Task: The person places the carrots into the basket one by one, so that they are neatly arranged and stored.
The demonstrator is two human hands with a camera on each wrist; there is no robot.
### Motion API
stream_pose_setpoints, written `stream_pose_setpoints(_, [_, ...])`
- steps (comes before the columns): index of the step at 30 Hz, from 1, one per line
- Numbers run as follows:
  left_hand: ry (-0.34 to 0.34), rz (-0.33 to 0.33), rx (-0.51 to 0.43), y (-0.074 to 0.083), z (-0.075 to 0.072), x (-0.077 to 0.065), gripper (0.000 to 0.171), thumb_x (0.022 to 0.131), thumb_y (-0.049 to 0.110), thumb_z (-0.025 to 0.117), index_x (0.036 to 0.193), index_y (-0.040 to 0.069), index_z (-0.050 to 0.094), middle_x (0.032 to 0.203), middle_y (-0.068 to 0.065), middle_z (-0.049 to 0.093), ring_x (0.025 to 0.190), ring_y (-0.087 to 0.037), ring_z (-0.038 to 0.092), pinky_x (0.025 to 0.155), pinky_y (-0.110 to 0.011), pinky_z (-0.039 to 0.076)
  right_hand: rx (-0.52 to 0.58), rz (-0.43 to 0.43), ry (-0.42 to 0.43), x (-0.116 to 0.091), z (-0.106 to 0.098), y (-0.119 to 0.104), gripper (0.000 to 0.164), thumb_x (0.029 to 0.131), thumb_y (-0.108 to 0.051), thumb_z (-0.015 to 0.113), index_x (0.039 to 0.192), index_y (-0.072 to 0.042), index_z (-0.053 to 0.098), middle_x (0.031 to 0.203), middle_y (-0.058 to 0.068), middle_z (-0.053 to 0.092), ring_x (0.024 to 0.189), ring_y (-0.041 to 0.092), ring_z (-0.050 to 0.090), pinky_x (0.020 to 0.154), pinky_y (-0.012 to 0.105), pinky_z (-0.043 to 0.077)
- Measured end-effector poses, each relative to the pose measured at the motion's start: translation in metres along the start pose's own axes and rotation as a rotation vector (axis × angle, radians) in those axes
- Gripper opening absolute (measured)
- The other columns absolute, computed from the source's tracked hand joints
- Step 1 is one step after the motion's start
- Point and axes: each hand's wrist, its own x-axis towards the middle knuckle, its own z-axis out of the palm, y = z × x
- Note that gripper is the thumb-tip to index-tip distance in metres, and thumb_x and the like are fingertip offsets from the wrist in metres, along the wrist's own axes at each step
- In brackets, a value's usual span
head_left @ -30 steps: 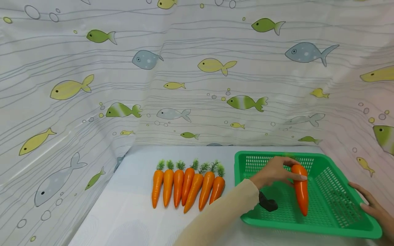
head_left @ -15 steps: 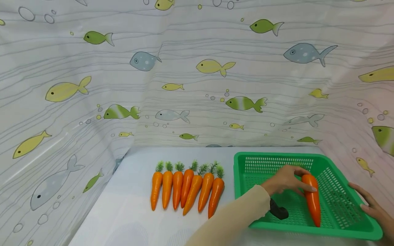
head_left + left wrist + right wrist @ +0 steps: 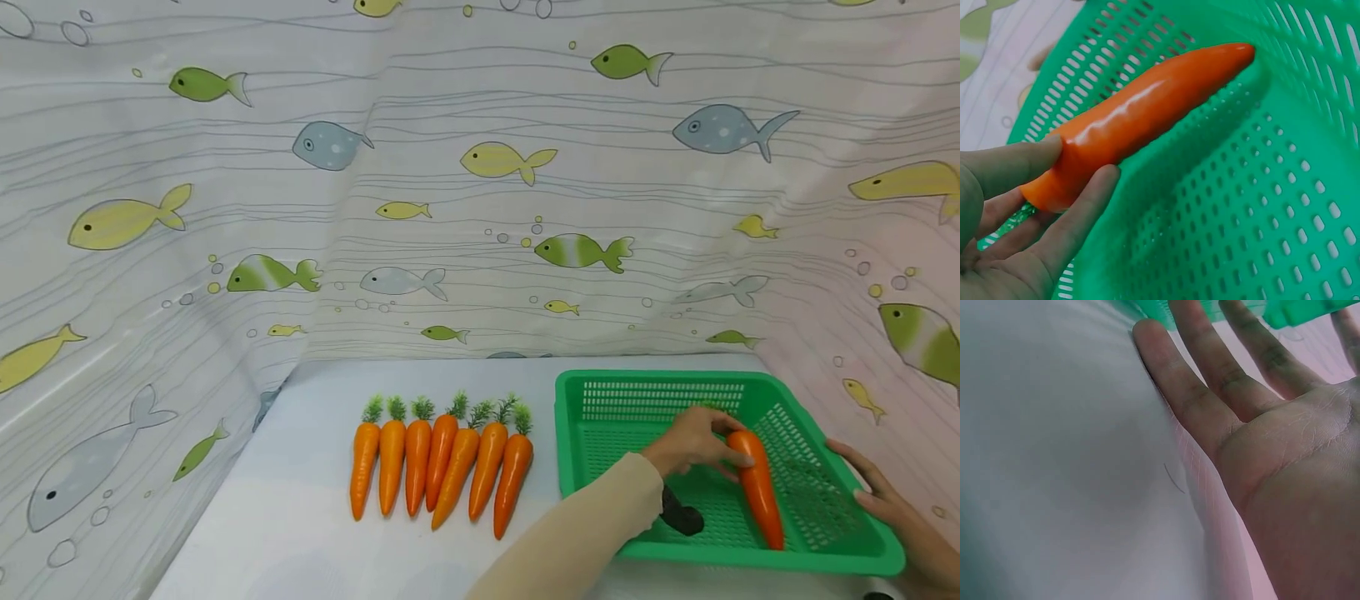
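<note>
My left hand [image 3: 701, 442] is inside the green plastic basket [image 3: 712, 557], holding a single orange carrot [image 3: 759, 492] by its thick upper end. In the left wrist view the thumb and fingers pinch the carrot [image 3: 1147, 112], whose narrow tip points away toward the basket's corner. Its leafy top is mostly hidden by the hand. At the basket's right side, my right hand [image 3: 885, 500] touches the rim. In the right wrist view, the right hand [image 3: 1272, 406] has its fingers extended toward the green basket edge [image 3: 1304, 309].
Left of the basket, several carrots [image 3: 442, 471] with green tops lie side by side in a row on the white table [image 3: 300, 500]. Fish-patterned sheeting [image 3: 450, 242] rises behind and at both sides. A black device [image 3: 681, 512] sits at the left wrist.
The left hand has carried the carrot rightward and nearer the basket's front right corner. The right hand has stayed at the rim. The head view has shifted slightly.
</note>
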Motion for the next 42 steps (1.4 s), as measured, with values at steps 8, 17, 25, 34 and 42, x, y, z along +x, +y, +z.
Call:
stream_pose_setpoints(8, [-0.040, -0.010, 0.068, -0.004, -0.003, 0.001, 0.043, 0.085, -0.013, 0.078, 0.120, 0.011, 0.073, 0.105, 0.002, 0.065, 0.069, -0.028, 0.074, 0.066, -0.036, 0.063, 0.047, -0.085, 0.010, 0.002, 0.006, -0.002, 0.061, 0.113, -0.018, 0.021, 0.163, -0.046, 0.000, 0.157, -0.019, -0.001, 0.112, -0.012, 0.053, 0.083, 0.033, 0.061])
stream_pose_setpoints(17, [-0.105, -0.027, 0.205, -0.004, -0.009, -0.001, 0.048, 0.088, 0.000, 0.081, 0.129, 0.022, 0.071, 0.123, 0.007, 0.066, 0.074, -0.022, 0.075, 0.078, -0.029, 0.060, 0.007, -0.088, 0.070, 0.003, 0.007, -0.002, 0.062, 0.113, -0.018, 0.025, 0.164, -0.045, 0.004, 0.160, -0.021, -0.002, 0.110, -0.013, 0.053, 0.080, 0.036, 0.062])
stream_pose_setpoints(25, [-0.054, 0.043, 0.068, 0.012, -0.020, -0.004, 0.032, 0.091, -0.002, 0.076, 0.122, 0.008, 0.072, 0.117, -0.004, 0.068, 0.079, -0.031, 0.075, 0.072, -0.037, 0.063, 0.006, -0.073, 0.087, 0.001, 0.007, 0.000, 0.061, 0.113, -0.020, 0.026, 0.164, -0.045, 0.005, 0.159, -0.021, -0.001, 0.110, -0.015, 0.051, 0.082, 0.032, 0.061])
stream_pose_setpoints(34, [-0.080, 0.192, -0.023, 0.041, -0.077, -0.021, 0.029, 0.094, 0.004, 0.075, 0.123, 0.008, 0.070, 0.103, 0.002, 0.065, 0.079, -0.020, 0.073, 0.069, -0.033, 0.062, 0.008, 0.033, 0.040, 0.000, 0.000, 0.002, 0.059, 0.114, -0.026, 0.023, 0.157, -0.058, -0.002, 0.148, -0.020, 0.006, 0.102, -0.007, 0.059, 0.081, 0.040, 0.062])
stream_pose_setpoints(42, [-0.183, 0.323, 0.034, 0.042, -0.140, -0.049, 0.032, 0.098, 0.011, 0.073, 0.129, 0.012, 0.066, 0.117, -0.004, 0.066, 0.099, -0.025, 0.072, 0.079, -0.036, 0.063, -0.045, 0.007, 0.046, 0.002, 0.005, 0.001, 0.060, 0.114, -0.025, 0.023, 0.158, -0.056, -0.003, 0.151, -0.019, 0.002, 0.101, -0.011, 0.054, 0.079, 0.037, 0.062])
